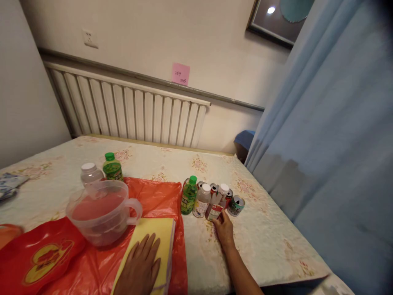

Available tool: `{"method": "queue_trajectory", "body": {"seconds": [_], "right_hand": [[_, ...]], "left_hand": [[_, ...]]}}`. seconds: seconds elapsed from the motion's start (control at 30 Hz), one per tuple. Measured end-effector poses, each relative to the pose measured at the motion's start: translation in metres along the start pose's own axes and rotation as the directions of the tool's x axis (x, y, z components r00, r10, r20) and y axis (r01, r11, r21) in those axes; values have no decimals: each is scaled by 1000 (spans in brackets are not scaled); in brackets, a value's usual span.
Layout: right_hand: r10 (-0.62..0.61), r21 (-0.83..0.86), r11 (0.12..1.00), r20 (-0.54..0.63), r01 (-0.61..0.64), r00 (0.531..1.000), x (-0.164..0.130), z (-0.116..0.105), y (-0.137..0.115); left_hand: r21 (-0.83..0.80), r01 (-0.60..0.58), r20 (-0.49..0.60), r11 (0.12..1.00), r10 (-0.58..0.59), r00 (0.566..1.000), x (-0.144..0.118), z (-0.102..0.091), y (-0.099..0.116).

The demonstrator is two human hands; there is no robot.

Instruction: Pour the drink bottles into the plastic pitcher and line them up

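Note:
My left hand [141,262] lies flat, fingers stretched, on a flat yellow stack [161,231] with pale edges; cloth or paper, I cannot tell. Beneath it is a red plastic sheet [153,188]. On the right, my right hand [224,229] grips the lower part of a white-capped bottle [218,200] with a red and white label. Left of that bottle stand another white-capped bottle [202,200] and a green-capped bottle [189,196]. Several cans stand behind them, partly hidden. An opened green can [236,205] is just right of the gripped bottle.
A clear plastic jug [104,229] with a handle stands on the red sheet, beside a red tray [18,254]. Behind the jug are a white-capped bottle [89,174] and a green-capped bottle [113,168]. A radiator [132,102] lines the wall; a blue curtain [331,143] hangs right.

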State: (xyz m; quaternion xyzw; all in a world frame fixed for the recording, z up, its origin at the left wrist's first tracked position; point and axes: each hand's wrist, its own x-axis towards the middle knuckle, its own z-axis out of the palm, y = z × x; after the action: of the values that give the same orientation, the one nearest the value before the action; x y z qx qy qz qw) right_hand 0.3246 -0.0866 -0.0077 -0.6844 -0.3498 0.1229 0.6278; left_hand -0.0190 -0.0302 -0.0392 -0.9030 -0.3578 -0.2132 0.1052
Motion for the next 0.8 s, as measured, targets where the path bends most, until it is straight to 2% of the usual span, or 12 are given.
{"method": "queue_trajectory", "body": {"seconds": [0.17,0.43,0.8], "right_hand": [[-11,-64,998,-18,10,1000,-2,2,-6],[-29,-155,988,-35,23,999,-1,3,4],[-58,-232,972,-56,44,997,-1,3,5]], "left_hand": [[-3,-6,-6,1000,6,1000,1,1,-1],[-22,-1,-26,1000,1,1000,1,0,-1],[-33,14,-9,999,-14,1000,2,-1,0]]}}
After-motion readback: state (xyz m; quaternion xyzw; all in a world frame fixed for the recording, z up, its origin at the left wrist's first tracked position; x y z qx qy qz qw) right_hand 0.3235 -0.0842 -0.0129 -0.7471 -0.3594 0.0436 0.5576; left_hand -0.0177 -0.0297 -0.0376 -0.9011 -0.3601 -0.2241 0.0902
